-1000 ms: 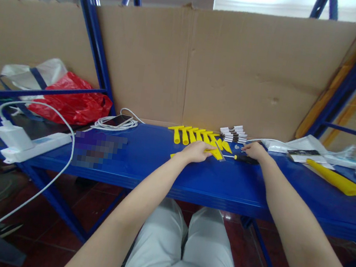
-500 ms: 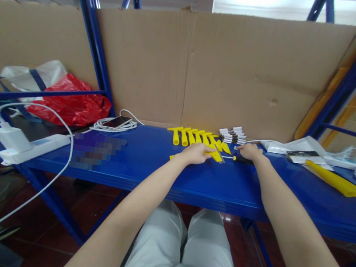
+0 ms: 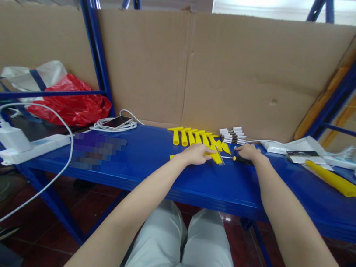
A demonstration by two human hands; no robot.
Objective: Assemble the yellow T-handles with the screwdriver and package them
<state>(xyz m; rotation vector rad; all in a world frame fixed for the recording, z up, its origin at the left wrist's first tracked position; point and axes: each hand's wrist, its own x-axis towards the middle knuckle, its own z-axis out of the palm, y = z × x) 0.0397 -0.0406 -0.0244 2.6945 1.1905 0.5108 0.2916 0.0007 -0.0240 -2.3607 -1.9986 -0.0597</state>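
Observation:
My left hand [image 3: 196,154] is closed around a yellow scraper [image 3: 217,157], its blade end pointing right. The scraper's other end shows at the left of the hand. My right hand [image 3: 248,152] is low over the table, fingers bent together at the tips; what they pinch, if anything, is too small to make out. Just under that hand lies a screwdriver [image 3: 242,160] with a black handle, its thin shaft pointing left toward the scraper. Behind the left hand several yellow scrapers [image 3: 185,137] lie in a row. A stack of small white-and-black pieces [image 3: 232,134] sits behind the right hand.
The blue table [image 3: 147,164] backs onto a cardboard panel [image 3: 141,66]. At right lie a long yellow object [image 3: 335,180] and white plastic packaging [image 3: 309,145]. To the left are a phone [image 3: 117,122] with coiled cable, a power strip [image 3: 36,149] and a red bag [image 3: 71,101].
The fingers of my right hand have shifted very slightly. My left hand and the scraper in it stay in place.

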